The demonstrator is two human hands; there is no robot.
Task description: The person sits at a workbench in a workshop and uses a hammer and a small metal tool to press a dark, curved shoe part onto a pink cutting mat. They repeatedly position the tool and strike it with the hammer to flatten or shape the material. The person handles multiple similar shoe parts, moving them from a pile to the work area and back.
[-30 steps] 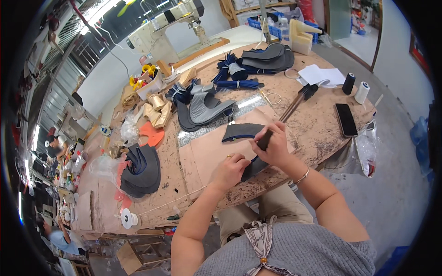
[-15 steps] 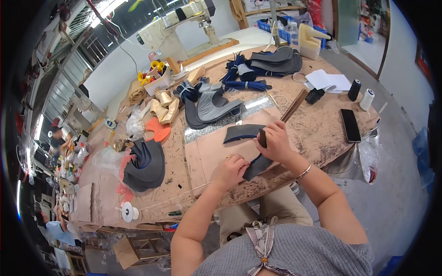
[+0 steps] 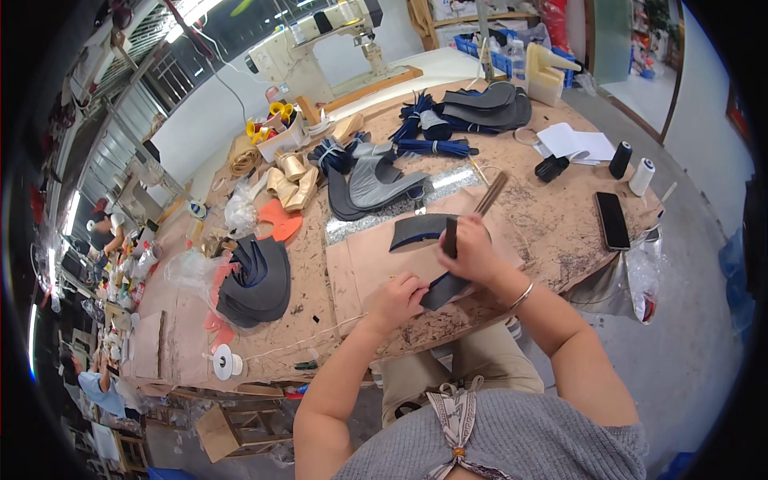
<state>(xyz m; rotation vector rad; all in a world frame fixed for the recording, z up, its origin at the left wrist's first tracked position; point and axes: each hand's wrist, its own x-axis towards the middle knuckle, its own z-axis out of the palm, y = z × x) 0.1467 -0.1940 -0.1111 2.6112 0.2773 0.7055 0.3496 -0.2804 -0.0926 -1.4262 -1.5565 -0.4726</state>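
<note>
A curved grey piece with a dark blue edge [image 3: 418, 230] lies on a pale tan board [image 3: 364, 276] in front of me. My left hand [image 3: 398, 300] is closed, its fingertips pinching the near end of that piece. My right hand [image 3: 472, 254] is wrapped round a hammer-like tool with a brown handle [image 3: 491, 194], gripped close to its flat dark head [image 3: 450, 238]. The right hand is over the bend of the grey piece and hides part of it. Whether the tool touches the piece I cannot tell.
Stacked grey pieces [image 3: 260, 280] lie to the left, more [image 3: 372, 188] beyond the board. A phone [image 3: 612, 221] and thread spools [image 3: 642, 176] stand near the right edge. A white reel [image 3: 226, 364] is at the near left. A sewing machine [image 3: 316, 48] stands behind.
The tool in my right hand has turned, its handle and head now more upright, and that hand has shifted slightly left. My left hand keeps its place on the grey piece.
</note>
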